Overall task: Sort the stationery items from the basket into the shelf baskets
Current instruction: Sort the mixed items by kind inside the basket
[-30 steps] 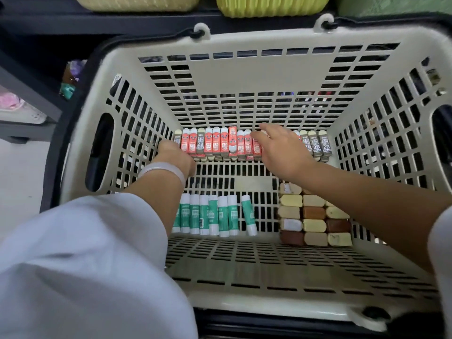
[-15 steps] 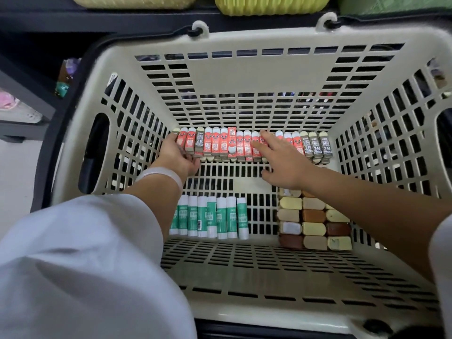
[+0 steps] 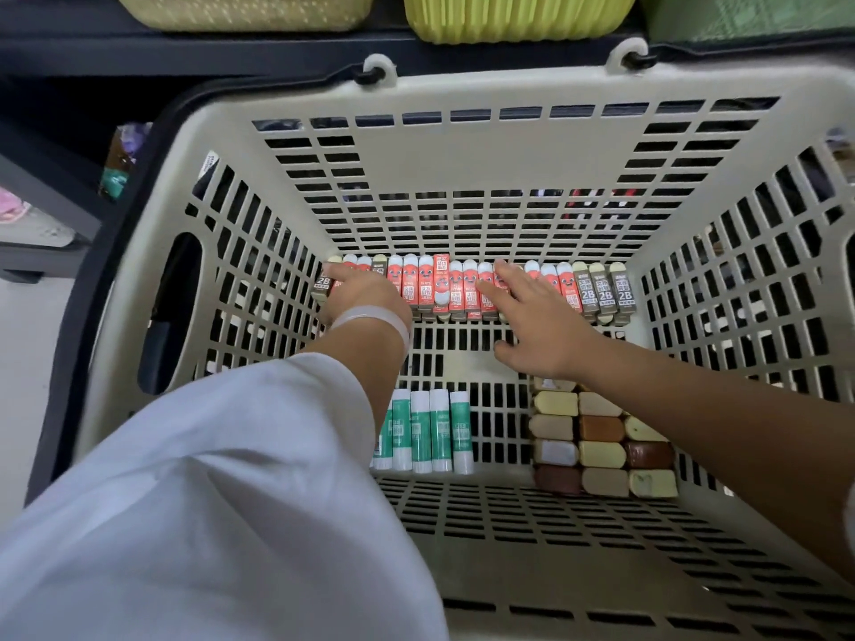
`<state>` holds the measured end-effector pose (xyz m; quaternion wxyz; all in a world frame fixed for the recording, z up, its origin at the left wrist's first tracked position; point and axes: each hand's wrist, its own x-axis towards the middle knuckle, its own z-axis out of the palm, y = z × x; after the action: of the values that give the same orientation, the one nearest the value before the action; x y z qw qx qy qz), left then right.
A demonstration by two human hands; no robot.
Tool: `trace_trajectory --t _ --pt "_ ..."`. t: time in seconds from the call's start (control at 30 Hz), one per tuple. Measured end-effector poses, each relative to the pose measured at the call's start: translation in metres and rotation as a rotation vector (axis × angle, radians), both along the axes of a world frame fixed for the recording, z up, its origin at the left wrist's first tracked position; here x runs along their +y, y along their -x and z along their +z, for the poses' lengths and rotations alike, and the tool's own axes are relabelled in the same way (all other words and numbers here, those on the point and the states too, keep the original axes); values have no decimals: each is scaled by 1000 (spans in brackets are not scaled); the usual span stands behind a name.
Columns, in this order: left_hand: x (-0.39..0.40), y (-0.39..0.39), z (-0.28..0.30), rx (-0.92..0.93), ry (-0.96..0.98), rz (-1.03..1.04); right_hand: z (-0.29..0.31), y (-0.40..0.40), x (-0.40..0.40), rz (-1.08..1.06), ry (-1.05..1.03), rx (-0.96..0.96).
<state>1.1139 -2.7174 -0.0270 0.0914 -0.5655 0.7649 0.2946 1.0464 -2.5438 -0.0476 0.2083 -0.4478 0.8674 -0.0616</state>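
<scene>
White sleeve (image 3: 222, 492) (loose), pale wristband (image 3: 370, 319).

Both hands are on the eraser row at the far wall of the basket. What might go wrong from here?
1. The left hand covers brown 2B erasers mixed with red erasers; a scoop could mix the two kinds.
2. The right hand lies flat on the row, not gripping, so erasers may topple when lifted.
3. The left sleeve overhangs the glue sticks and might knock them.

"2B" is printed in white on the grey-brown boxes (image 3: 605, 289) at the right end of the row in the basket (image 3: 462, 168), and on another grey-brown box (image 3: 322, 283) at the left end. Other print on the red boxes (image 3: 442, 289) and glue sticks (image 3: 439, 430) is too small to read.
</scene>
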Motion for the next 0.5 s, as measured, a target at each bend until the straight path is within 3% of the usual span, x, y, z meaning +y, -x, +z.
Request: trace_trajectory --t 0.1,0.17,0.5 --pt "-3 3 -7 -218 38 -112 -2 0 0 3 3 11" --pt "-1 2 -4 -253 31 -171 -2 1 0 10 5 7" --pt "-3 -14 32 -177 24 -150 12 11 1 26 -48 -133"
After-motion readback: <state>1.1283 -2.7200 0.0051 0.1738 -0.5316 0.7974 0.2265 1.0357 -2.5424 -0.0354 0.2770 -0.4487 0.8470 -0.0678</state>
